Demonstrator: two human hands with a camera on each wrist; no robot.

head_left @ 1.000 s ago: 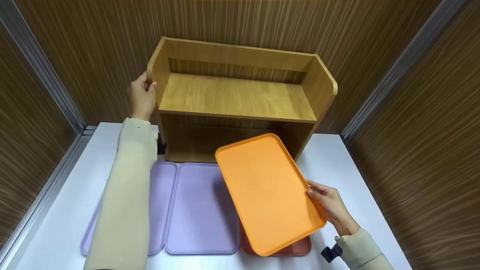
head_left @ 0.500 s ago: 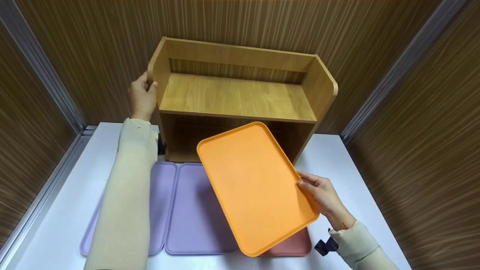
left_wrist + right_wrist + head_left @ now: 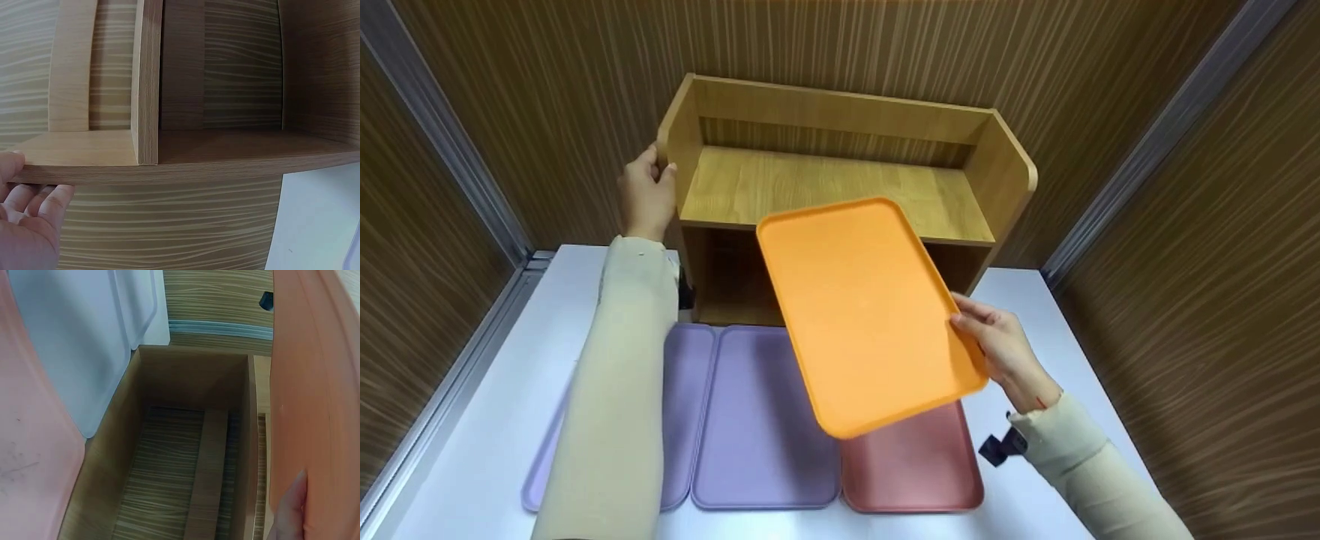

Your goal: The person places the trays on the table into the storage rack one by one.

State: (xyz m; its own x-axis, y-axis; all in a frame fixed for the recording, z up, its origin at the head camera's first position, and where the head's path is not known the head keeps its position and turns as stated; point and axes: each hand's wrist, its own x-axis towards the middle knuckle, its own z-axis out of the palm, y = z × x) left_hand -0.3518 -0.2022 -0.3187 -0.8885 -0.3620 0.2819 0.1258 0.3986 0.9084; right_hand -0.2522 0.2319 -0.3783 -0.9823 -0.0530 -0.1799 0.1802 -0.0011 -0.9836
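My right hand grips an orange tray by its right long edge, thumb on the top face. The tray is raised and tilted in front of a two-tier wooden shelf, overlapping its middle board in the head view. With thumb and fingers, my left hand pinches the front edge of the shelf's left side panel. In the right wrist view the orange tray stands at the right, beside the shelf's lower compartment; a fingertip shows against it.
Two purple trays lie side by side on the white table, the left one partly hidden by my left sleeve. A red tray lies to their right, partly under the raised tray. Wood-patterned walls enclose the table.
My right hand has lifted the orange tray upward and moved it a little left, uncovering more of the red tray. The left hand stays on the shelf's side panel.
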